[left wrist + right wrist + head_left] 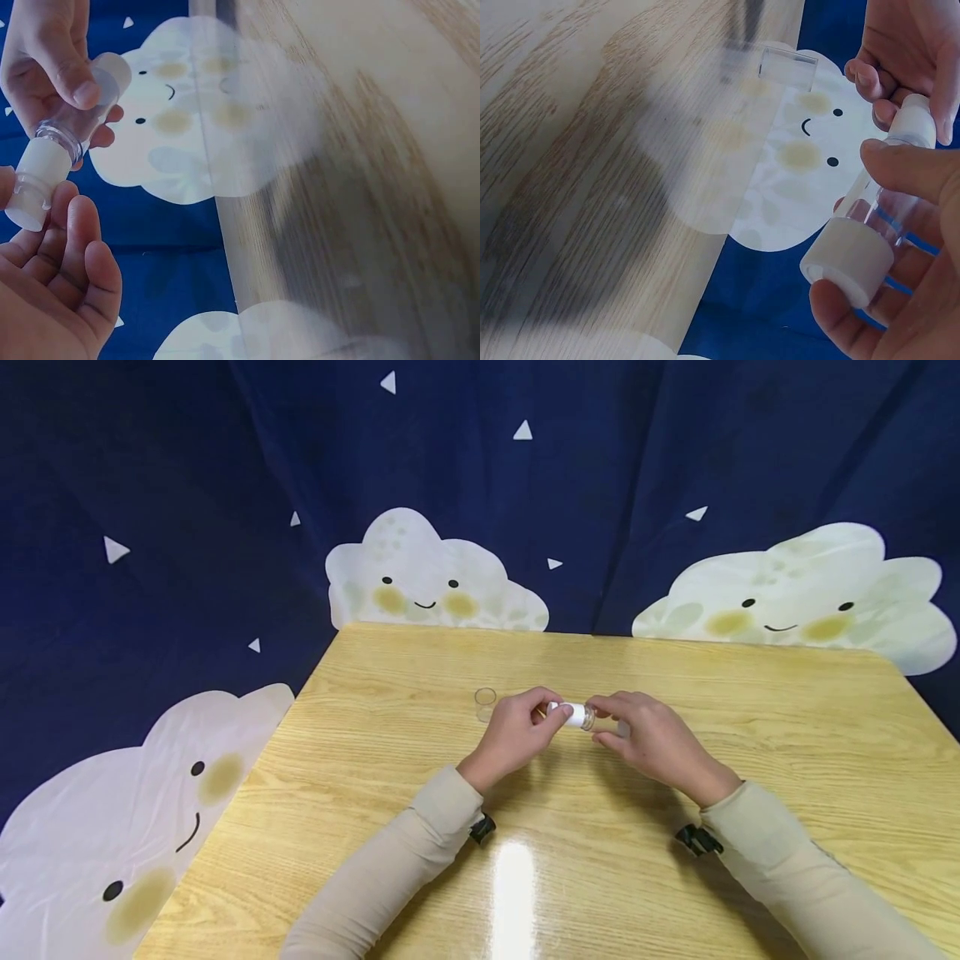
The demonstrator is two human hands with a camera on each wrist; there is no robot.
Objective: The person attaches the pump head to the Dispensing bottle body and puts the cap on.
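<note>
A small clear bottle [870, 206] with a white base and a white pump top [576, 715] lies sideways between both hands. My left hand [517, 732] pinches the white top between thumb and fingers. Round the clear body, toward the white base, the thumb and fingers of my right hand [660, 739] hold the bottle. In the left wrist view, the white top [39, 176] meets the clear neck, and the left fingers are curled below it. A transparent cap [485, 703] stands on the table just left of the left hand; it also shows in the right wrist view.
The wooden table [360, 735] spreads under both arms, with a bright light reflection near its front. Behind it and on the left hangs a dark blue curtain [465, 452] printed with smiling clouds and white triangles.
</note>
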